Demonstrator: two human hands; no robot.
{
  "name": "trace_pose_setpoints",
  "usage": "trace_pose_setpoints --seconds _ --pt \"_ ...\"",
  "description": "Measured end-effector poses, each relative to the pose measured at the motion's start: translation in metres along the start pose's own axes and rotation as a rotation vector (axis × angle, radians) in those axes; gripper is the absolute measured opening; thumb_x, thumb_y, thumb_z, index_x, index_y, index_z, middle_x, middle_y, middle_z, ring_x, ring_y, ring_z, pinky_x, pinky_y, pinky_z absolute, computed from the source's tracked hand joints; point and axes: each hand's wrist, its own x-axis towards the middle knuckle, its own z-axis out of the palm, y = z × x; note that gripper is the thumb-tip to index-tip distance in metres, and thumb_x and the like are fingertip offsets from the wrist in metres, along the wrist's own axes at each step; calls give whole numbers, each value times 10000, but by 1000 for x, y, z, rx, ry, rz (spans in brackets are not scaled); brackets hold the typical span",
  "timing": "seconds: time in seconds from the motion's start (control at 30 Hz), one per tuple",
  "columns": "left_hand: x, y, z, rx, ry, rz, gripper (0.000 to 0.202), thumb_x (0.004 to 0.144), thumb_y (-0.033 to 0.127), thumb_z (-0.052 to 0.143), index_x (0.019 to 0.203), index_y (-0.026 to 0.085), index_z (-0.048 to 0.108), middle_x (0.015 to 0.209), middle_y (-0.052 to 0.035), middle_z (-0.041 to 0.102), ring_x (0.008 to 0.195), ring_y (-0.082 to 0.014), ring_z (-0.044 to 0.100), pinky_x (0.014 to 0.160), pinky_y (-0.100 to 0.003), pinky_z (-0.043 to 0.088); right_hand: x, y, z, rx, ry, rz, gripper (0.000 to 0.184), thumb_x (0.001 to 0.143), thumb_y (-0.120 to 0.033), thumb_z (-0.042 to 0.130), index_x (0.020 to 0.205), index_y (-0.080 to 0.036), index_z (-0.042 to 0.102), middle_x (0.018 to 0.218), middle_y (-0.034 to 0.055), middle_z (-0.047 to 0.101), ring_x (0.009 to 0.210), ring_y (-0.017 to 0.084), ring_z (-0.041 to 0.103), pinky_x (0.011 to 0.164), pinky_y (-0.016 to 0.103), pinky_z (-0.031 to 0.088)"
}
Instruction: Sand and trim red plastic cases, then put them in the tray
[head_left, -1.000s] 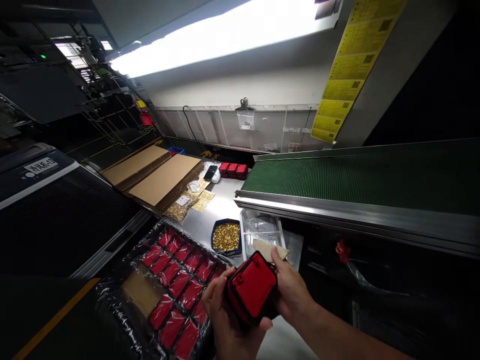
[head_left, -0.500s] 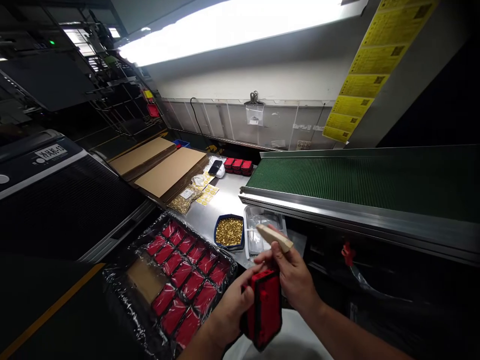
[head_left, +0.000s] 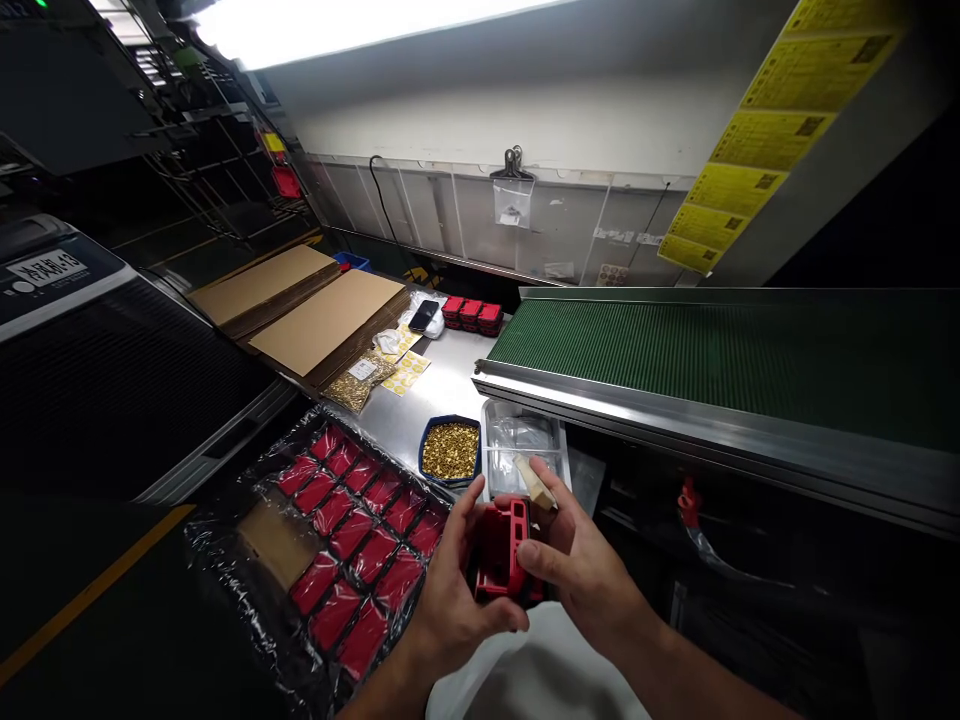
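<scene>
My left hand is closed round the side of a red and black plastic case, fingers behind it and thumb below. The upper side of the case faces me and looks hollow. My right hand presses its thumb on the slotted right edge of the case. A pale wooden wedge is tucked in the fingers of that same hand, above the case. Just beyond both hands stand a blue bin of small brass-coloured parts and a white tray with clear plastic bags.
At left, a plastic-lined box holds rows of red cases. Behind are cardboard sheets, a bag of brass parts, a phone and stacked red cases. A green conveyor runs off right.
The case has been tilted so its hollow side shows. My right hand has come down onto its edge, and the wedge has dropped lower with it. The view has shifted slightly.
</scene>
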Motion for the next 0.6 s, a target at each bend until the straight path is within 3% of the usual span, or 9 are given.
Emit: trace_pose_setpoints --seconds 0.17,0.3,0.4,0.53,0.6 --pt "2 -6 -7 105 -10 120 1193 490 650 826 1473 340 226 1319 -109 498 1213 -335 515 1030 -407 450 20 -7 -7 -100 135 -72 833 755 -313 783 1443 -316 313 1101 48 693 1058 197 618 948 369 453" --pt "5 -7 -12 306 -41 318 1175 500 668 815 1471 316 256 1271 -126 530 1116 -337 574 1014 -463 463 34 -12 -16 -158 274 -108 669 814 -401 712 1400 -303 404 1038 38 721 993 175 622 880 330 449" --pt "9 -4 -13 485 -68 455 1151 529 627 832 1470 269 274 1264 -139 527 1130 -327 555 1012 -446 466 39 -12 -22 -120 310 -89 561 852 -460 646 1348 -271 462 911 38 736 891 168 636 783 303 465" --pt "12 2 -11 618 -89 568 1173 510 551 880 1467 217 290 1276 -166 508 1196 -355 496 1030 -458 451 41 -8 -28 -90 353 -101 399 851 -543 603 1080 -218 587 738 22 710 718 154 624 663 273 472" --pt "12 7 -10 619 -78 531 1128 534 464 906 1466 252 305 1289 -155 501 1202 -364 490 1033 -461 447 41 -5 -37 -122 373 -132 390 844 -589 581 946 -212 589 694 9 681 638 137 593 598 257 459"
